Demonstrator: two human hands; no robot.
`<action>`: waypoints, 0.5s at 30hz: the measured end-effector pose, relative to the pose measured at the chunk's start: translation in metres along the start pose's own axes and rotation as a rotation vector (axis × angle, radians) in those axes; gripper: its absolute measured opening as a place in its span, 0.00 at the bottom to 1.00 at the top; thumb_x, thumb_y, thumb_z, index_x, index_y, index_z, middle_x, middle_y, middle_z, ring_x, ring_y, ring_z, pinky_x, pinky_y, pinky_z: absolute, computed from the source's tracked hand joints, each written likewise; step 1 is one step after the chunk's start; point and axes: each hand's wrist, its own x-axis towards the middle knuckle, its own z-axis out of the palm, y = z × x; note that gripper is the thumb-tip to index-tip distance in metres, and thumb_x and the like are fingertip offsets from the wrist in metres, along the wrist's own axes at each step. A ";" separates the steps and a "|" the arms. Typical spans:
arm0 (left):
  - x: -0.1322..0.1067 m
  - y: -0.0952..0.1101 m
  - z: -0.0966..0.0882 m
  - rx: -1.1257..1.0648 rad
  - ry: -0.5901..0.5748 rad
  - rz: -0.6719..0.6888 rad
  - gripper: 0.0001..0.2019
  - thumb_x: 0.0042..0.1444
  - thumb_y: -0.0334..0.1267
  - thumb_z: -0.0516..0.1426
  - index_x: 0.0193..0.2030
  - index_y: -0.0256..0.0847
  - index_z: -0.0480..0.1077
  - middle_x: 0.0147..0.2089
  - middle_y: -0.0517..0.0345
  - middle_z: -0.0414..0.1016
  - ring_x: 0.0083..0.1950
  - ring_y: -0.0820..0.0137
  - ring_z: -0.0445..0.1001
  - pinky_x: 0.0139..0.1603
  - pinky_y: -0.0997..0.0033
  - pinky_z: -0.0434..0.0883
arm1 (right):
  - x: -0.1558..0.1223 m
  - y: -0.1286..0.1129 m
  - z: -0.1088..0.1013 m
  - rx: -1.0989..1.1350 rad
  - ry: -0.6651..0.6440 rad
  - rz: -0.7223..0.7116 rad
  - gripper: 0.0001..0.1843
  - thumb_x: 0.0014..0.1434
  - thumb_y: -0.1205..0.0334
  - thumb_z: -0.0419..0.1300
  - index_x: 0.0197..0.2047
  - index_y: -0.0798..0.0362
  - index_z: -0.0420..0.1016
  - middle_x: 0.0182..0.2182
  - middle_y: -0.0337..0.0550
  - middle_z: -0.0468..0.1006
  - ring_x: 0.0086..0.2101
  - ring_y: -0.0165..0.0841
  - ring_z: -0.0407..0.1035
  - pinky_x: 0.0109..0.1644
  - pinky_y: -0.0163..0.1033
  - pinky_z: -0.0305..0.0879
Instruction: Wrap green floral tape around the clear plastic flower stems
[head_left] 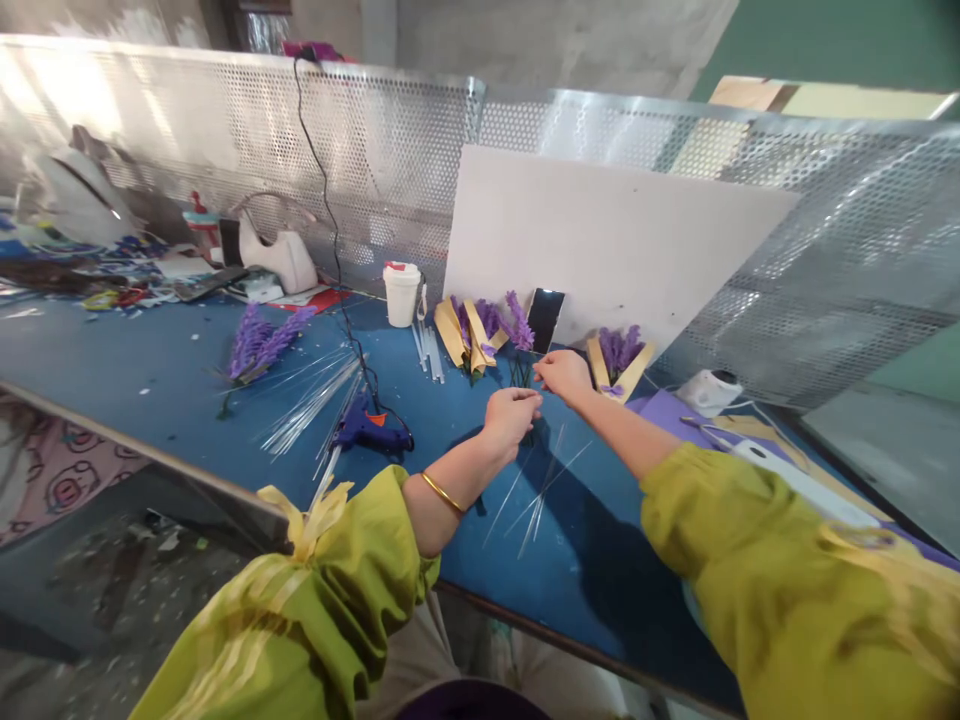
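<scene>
My left hand (511, 417) is closed in a pinch above the blue table (600, 600); whatever is between its fingertips is too small to make out. Close beyond it, my right hand (564, 376) is also pinched, beside thin dark green stems (519, 371), and its grip is unclear. Above those stems a purple lavender-like flower (519, 322) leans in front of a phone (545, 318). Thin clear strands (541, 495) lie spread on the table below my hands. Flowers in tan wrapping stand nearby, one bunch (472, 335) to the left and another (619, 360) to the right.
A blue glue gun (367, 430) with its cord lies left of my left forearm, by more clear strands (315, 405). Glue sticks (429, 352), a white cup (402, 293) and loose purple flowers (259, 340) are further left. A white board (600, 225) leans at the back.
</scene>
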 end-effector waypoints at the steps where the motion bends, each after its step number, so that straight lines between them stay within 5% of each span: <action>1: 0.001 0.000 0.000 0.000 0.007 0.004 0.04 0.54 0.30 0.57 0.35 0.34 0.73 0.29 0.57 0.71 0.28 0.77 0.69 0.26 0.78 0.61 | 0.006 -0.003 0.005 -0.050 0.006 -0.004 0.10 0.50 0.64 0.60 0.20 0.56 0.74 0.15 0.41 0.72 0.19 0.28 0.67 0.25 0.33 0.59; 7: 0.005 -0.001 -0.001 -0.022 0.032 0.022 0.05 0.53 0.30 0.56 0.35 0.35 0.73 0.29 0.57 0.71 0.29 0.77 0.69 0.26 0.79 0.61 | 0.014 -0.015 0.025 -0.218 0.039 -0.005 0.12 0.53 0.62 0.56 0.25 0.56 0.78 0.20 0.44 0.78 0.24 0.30 0.71 0.32 0.34 0.63; 15: 0.003 -0.003 0.002 -0.057 0.031 0.011 0.04 0.52 0.28 0.56 0.34 0.35 0.73 0.29 0.57 0.71 0.27 0.77 0.69 0.24 0.79 0.61 | 0.000 -0.010 0.018 -0.349 0.070 -0.011 0.15 0.56 0.59 0.52 0.29 0.53 0.80 0.25 0.45 0.80 0.33 0.34 0.74 0.38 0.34 0.65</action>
